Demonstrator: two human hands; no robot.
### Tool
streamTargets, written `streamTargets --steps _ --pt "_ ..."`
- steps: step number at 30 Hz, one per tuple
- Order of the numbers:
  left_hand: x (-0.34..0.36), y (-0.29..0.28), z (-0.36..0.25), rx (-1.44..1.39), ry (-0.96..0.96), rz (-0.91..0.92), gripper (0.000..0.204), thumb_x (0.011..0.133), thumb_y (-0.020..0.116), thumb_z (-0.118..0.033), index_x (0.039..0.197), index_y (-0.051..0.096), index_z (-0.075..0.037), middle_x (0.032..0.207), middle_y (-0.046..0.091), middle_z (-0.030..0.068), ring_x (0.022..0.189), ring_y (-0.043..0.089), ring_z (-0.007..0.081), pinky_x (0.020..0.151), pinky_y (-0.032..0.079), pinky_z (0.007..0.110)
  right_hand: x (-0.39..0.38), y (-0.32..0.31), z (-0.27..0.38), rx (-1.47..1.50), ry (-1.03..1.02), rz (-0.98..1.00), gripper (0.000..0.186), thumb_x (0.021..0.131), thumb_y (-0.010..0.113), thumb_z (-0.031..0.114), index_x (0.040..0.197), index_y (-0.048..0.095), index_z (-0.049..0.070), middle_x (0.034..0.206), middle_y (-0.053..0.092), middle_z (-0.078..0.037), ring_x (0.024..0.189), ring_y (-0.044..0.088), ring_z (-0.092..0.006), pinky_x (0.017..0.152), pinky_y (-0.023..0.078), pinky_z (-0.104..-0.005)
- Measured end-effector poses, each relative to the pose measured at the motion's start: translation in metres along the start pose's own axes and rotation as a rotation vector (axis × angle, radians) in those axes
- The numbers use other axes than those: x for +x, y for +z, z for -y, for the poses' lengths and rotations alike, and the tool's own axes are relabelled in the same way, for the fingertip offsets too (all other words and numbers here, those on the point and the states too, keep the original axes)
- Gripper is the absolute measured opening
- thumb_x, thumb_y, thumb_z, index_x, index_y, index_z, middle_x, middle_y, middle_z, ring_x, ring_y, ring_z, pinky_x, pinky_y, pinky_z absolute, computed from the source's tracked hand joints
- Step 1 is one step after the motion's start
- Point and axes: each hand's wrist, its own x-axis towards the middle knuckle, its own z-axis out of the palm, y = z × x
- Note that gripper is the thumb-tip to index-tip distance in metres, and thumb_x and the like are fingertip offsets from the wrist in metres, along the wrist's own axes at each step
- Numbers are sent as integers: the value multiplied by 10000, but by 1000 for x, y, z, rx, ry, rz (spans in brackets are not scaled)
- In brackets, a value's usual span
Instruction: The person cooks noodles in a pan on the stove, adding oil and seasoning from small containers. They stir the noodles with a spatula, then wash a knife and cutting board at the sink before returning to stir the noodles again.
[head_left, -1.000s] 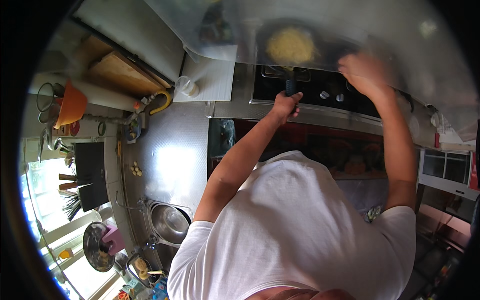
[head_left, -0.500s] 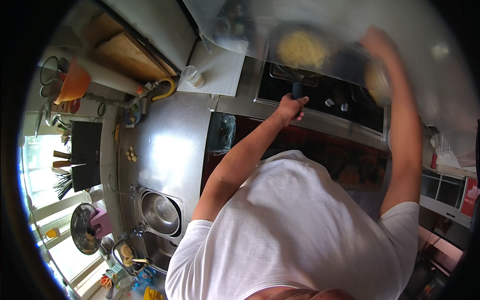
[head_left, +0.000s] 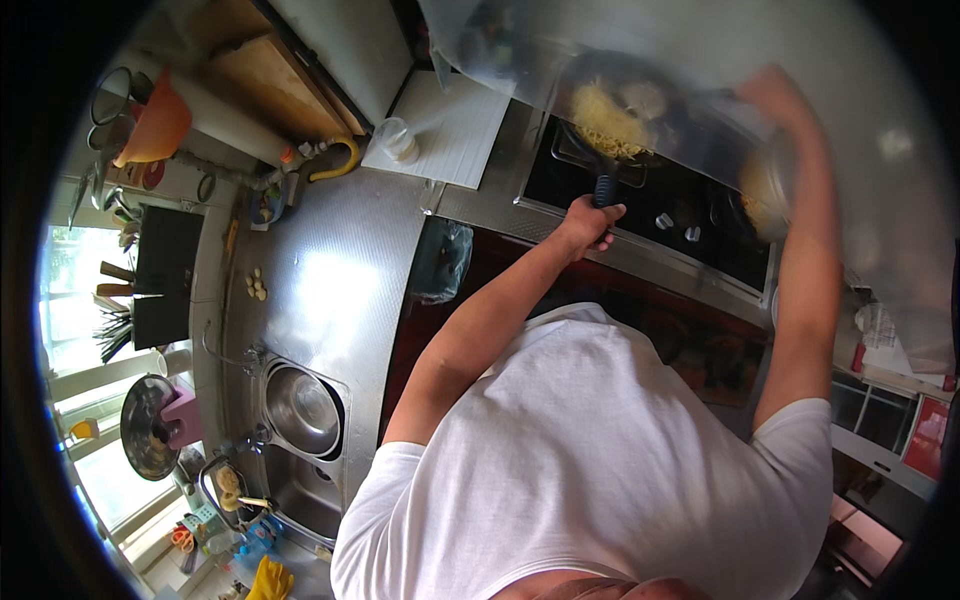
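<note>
My left hand is closed round the black handle of a dark frying pan on the stove. Yellow shredded strands of food lie heaped in the pan. My right hand is closed on the handle of a cooking tool with a round, pale head, which sits beside the strands. A hazy, see-through panel lies across the view of the right hand and far part of the pan, so the tool's exact kind is unclear. Under my right forearm stands a round container with yellowish contents.
Stove knobs face me. Left of the stove, a clear cup stands on a white ridged board. The steel counter runs to a sink with a metal basin. Small pale pieces lie near the wall.
The tool's round head now shows in the pan, and the strands are pushed together toward the near left side. Both hands keep their holds; the whole view has tilted slightly.
</note>
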Motion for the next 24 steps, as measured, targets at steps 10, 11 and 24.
streamTargets --steps 10,11,24 --pt "-3 -4 -3 12 -23 -11 302 934 760 -282 1029 583 -55 803 584 32 594 557 124 458 453 274 20 -1 97 25 -125 20 339 875 743 341 986 707 23 846 719 -117 829 692 -332 829 549 -442" --pt "-6 -7 -1 2 -23 -22 305 935 759 -284 1027 581 -54 807 582 34 594 555 124 458 454 274 -4 -25 134 -115 -112 122 318 889 738 322 1008 699 30 876 732 -107 858 700 -337 844 551 -443" --pt "2 2 -4 20 -40 -9 321 943 754 -251 1040 542 -31 815 557 52 577 540 142 448 452 290 -135 16 167 -46 98 -134 230 949 659 271 1067 761 103 992 746 -157 946 707 -377 834 553 -491"
